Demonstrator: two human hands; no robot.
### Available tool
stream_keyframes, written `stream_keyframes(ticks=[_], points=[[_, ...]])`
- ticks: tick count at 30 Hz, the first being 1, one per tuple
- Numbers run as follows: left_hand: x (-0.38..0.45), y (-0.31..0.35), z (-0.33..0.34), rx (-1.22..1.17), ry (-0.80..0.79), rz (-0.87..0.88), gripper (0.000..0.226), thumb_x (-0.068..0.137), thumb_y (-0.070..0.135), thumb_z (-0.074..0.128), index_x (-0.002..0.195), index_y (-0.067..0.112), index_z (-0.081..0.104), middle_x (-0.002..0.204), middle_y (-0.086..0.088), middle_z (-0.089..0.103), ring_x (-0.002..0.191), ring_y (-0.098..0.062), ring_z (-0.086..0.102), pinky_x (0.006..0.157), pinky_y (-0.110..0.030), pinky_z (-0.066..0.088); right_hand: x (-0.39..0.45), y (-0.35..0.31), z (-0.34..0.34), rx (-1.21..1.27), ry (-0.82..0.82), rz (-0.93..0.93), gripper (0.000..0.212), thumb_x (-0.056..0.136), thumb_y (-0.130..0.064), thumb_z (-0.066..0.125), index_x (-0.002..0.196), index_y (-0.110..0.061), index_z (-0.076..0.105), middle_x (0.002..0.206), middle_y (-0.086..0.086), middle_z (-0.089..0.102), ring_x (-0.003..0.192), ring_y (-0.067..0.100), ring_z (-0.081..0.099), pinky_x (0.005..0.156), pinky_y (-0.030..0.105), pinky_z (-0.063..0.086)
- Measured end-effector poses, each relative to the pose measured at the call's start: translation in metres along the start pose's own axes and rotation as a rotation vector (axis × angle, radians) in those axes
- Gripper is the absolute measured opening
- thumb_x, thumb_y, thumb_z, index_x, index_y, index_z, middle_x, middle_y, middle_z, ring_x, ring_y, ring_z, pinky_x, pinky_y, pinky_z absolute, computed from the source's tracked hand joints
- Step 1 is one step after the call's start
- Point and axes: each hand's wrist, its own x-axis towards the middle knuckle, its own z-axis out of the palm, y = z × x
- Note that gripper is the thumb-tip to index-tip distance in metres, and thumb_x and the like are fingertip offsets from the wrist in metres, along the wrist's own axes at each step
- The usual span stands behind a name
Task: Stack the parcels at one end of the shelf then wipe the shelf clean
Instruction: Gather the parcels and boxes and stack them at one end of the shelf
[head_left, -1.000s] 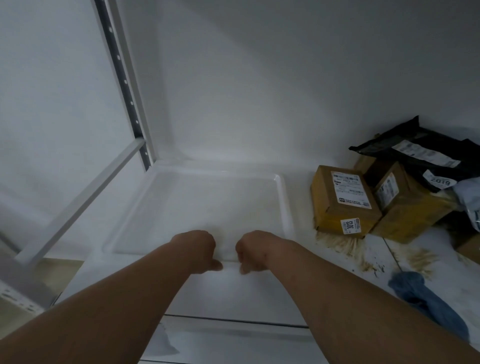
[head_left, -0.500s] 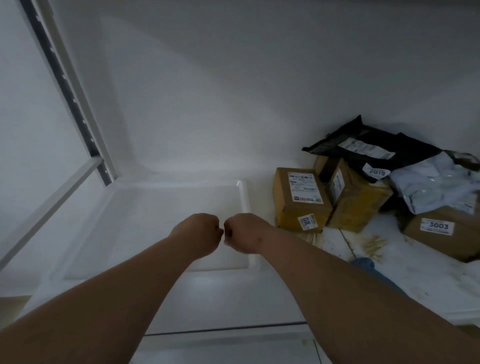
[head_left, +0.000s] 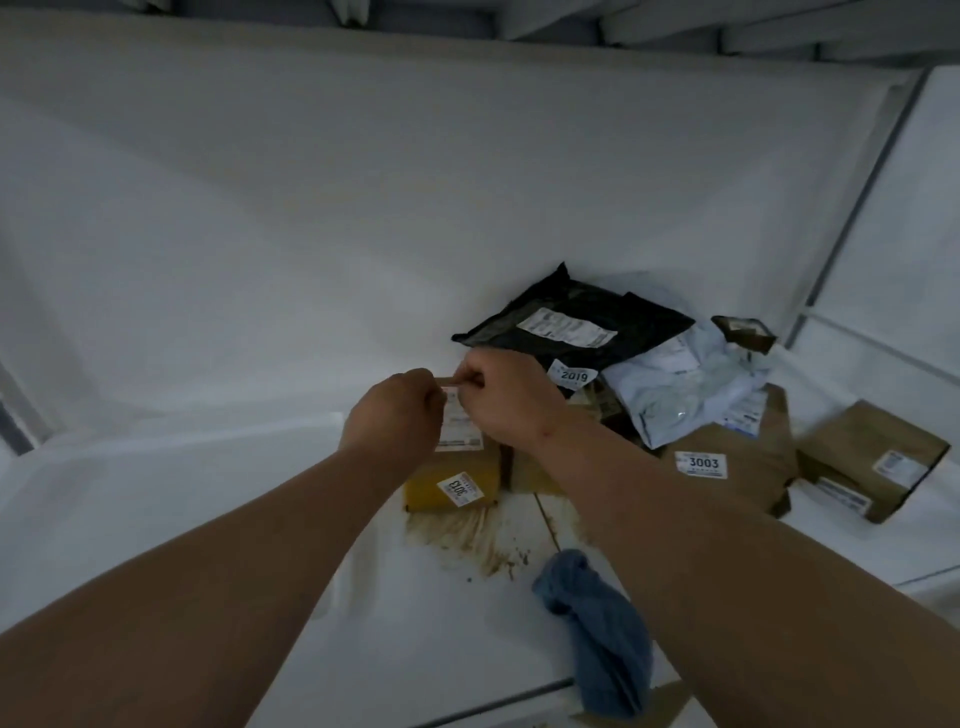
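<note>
Two hands meet over the yellow box (head_left: 451, 475), which sits on the white shelf (head_left: 208, 519) just left of the main heap of parcels. Left hand (head_left: 397, 415): fingers curled, knuckles up, poised above the box's top near its far edge; whether it actually grips the carton cannot be told. Right hand (head_left: 506, 397): likewise curled, and it appears to pinch the box's far top edge, presumably to lift or drag it toward the pile. Brown dirt smear (head_left: 467, 540) spreads on the shelf directly in front of the box, which suggests the carton must be cleared before wiping. Blue cloth (head_left: 597, 629) lies bunched and untouched near the front edge, within reach for the wiping step. To the right, black mailer (head_left: 566, 322) and pale bag (head_left: 685, 384) rest on top of brown boxes; carton 3003 (head_left: 743, 462) and a further brown box (head_left: 872, 457) stand apart, not yet stacked.
</note>
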Motion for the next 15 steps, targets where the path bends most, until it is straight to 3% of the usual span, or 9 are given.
stream_keyframes(ticks=[3, 6, 9, 12, 15], points=[[0.01, 0.034, 0.019, -0.049, 0.022, 0.016, 0.019, 0.096, 0.024, 0.04, 0.09, 0.021, 0.059, 0.087, 0.001, 0.062, 0.081, -0.02, 0.059, 0.065, -0.029, 0.047, 0.002, 0.054, -0.034, -0.058, 0.122, 0.134, 0.016, 0.096, -0.024, 0.051, 0.1, -0.015, 0.064, 0.097, 0.003, 0.067, 0.088, 0.019, 0.061, 0.078, 0.034, 0.052], [0.018, 0.071, 0.035, -0.092, 0.013, 0.05, 0.023, 0.092, 0.012, 0.045, 0.106, 0.024, 0.058, 0.106, 0.002, 0.058, 0.1, -0.02, 0.056, 0.077, -0.029, 0.042, -0.003, 0.107, -0.063, -0.182, 0.118, 0.277, 0.018, 0.094, -0.021, 0.053, 0.108, -0.015, 0.064, 0.111, 0.008, 0.064, 0.1, 0.026, 0.06, 0.085, 0.035, 0.048], [0.027, 0.104, 0.049, -0.06, 0.012, 0.115, 0.037, 0.089, 0.011, 0.049, 0.123, 0.024, 0.054, 0.129, 0.001, 0.05, 0.121, -0.021, 0.044, 0.097, -0.035, 0.04, -0.011, 0.154, -0.079, -0.423, -0.019, 0.323, 0.029, 0.09, -0.022, 0.052, 0.118, -0.019, 0.057, 0.124, 0.009, 0.052, 0.115, 0.031, 0.05, 0.097, 0.042, 0.039], [0.038, 0.131, 0.065, -0.023, 0.01, 0.139, 0.039, 0.09, 0.02, 0.051, 0.128, 0.025, 0.051, 0.135, 0.002, 0.046, 0.125, -0.02, 0.038, 0.102, -0.036, 0.036, -0.02, 0.189, -0.085, -0.503, -0.214, 0.298, 0.053, 0.085, -0.029, 0.056, 0.137, -0.03, 0.042, 0.141, 0.005, 0.036, 0.13, 0.031, 0.036, 0.107, 0.046, 0.03], [0.047, 0.148, 0.082, 0.013, -0.05, 0.142, 0.042, 0.091, 0.027, 0.051, 0.133, 0.027, 0.048, 0.139, 0.004, 0.042, 0.129, -0.019, 0.034, 0.105, -0.036, 0.032, -0.03, 0.216, -0.083, -0.52, -0.391, 0.263, 0.083, 0.082, -0.042, 0.063, 0.15, -0.044, 0.015, 0.16, -0.003, 0.004, 0.147, 0.033, 0.007, 0.116, 0.055, 0.01]])
